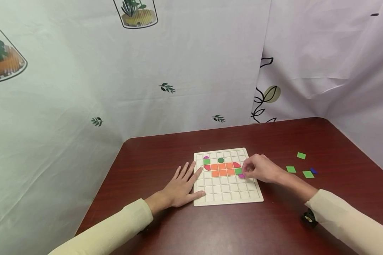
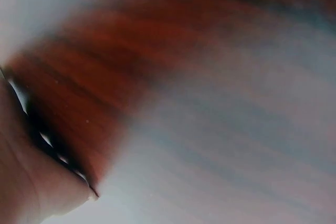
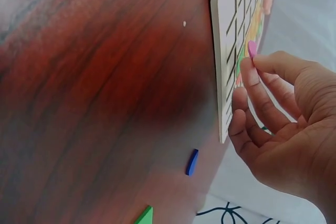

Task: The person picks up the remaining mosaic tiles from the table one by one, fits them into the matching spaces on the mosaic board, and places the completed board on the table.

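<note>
A white gridded board (image 1: pixel 217 189) lies on the dark red table. My left hand (image 1: pixel 182 189) rests flat on its left edge, fingers spread and straight. At the board's right side my right hand (image 1: pixel 258 168) pinches a magenta half-round tile (image 3: pixel 252 49) between thumb and index finger, the other fingers loosely bent. This tile is just below a green square tile (image 1: pixel 238 171). Two rows of orange square tiles (image 1: pixel 222 173) fill the board's middle, with red rounded tiles (image 1: pixel 237 165) at the upper row's ends. A dark green round tile (image 1: pixel 221 160) sits above them.
Several loose green tiles (image 1: pixel 291 169) and a blue curved tile (image 1: pixel 313 170) lie on the table to the right of the board. A pale patterned cloth (image 1: pixel 191 71) hangs behind the table (image 1: pixel 159 148). The left wrist view is mostly blurred.
</note>
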Available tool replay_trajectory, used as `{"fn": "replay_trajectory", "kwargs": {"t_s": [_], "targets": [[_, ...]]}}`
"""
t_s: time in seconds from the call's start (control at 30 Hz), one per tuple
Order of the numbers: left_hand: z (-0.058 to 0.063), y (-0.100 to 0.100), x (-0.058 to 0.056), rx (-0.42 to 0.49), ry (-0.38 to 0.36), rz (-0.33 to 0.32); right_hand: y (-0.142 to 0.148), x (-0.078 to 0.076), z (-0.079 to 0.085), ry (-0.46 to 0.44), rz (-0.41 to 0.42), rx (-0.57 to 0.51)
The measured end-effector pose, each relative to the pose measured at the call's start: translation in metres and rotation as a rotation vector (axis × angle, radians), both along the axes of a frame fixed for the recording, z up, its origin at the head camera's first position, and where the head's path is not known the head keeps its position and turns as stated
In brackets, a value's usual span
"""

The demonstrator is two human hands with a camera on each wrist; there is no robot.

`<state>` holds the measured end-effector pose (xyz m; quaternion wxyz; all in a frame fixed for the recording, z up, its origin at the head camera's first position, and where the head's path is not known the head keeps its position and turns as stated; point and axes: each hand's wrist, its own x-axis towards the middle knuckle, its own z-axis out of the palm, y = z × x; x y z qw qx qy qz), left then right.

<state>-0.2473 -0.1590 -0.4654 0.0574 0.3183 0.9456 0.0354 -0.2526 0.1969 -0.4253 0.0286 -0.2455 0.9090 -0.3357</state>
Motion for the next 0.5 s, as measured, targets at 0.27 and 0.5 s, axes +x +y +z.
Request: {"fn": "replay_trajectory", "kwargs": {"t_s": [0.27, 0.5], "targets": [[-0.0002, 0.0002, 0.0001, -0.004, 0.006, -0.001, -0.0042, 0.0014, -0.0035, 0.016, -0.024, 0.017], [0.0001, 0.0001, -0.0005, 0.001, 0.000, -0.002, -0.0055, 0.0009, -0.0060, 0.017, -0.048, 0.023]]}}
